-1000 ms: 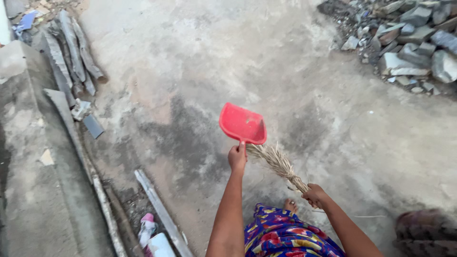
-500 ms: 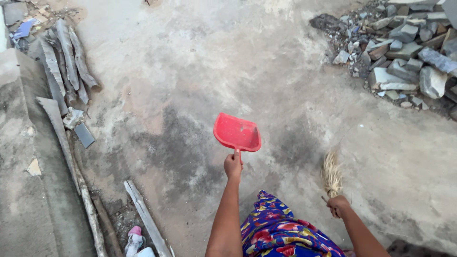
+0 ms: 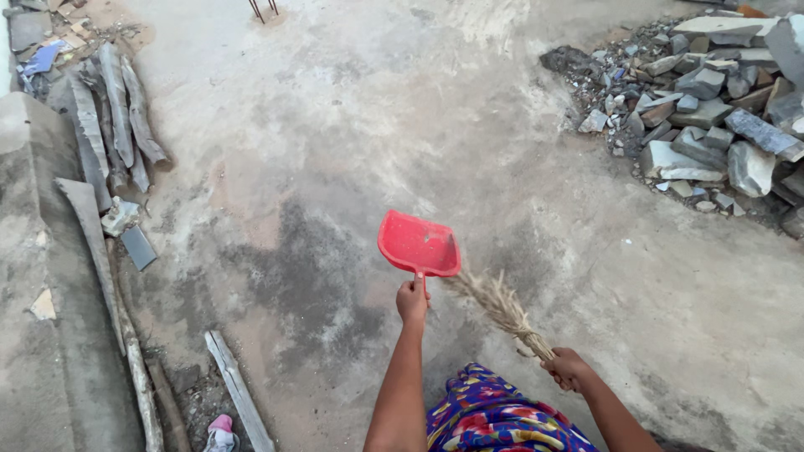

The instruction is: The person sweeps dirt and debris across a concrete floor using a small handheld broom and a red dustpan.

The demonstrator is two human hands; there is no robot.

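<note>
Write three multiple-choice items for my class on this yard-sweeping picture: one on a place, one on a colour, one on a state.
1. Where does the pile of broken stones lie?
A. upper right of the picture
B. lower left
C. right under the dustpan

2. What colour is the dustpan?
A. blue
B. red
C. green

3. How does the right hand stand with the straw broom?
A. open, away from it
B. flat on the ground
C. closed around its bound end

Answers:
1. A, since the grey stones sit heaped at the upper right edge of the concrete ground.
2. B, since the pan that the left hand holds by its handle is plainly red.
3. C, since the fingers wrap the broom's bound end while its bristles slant toward the pan.
</note>
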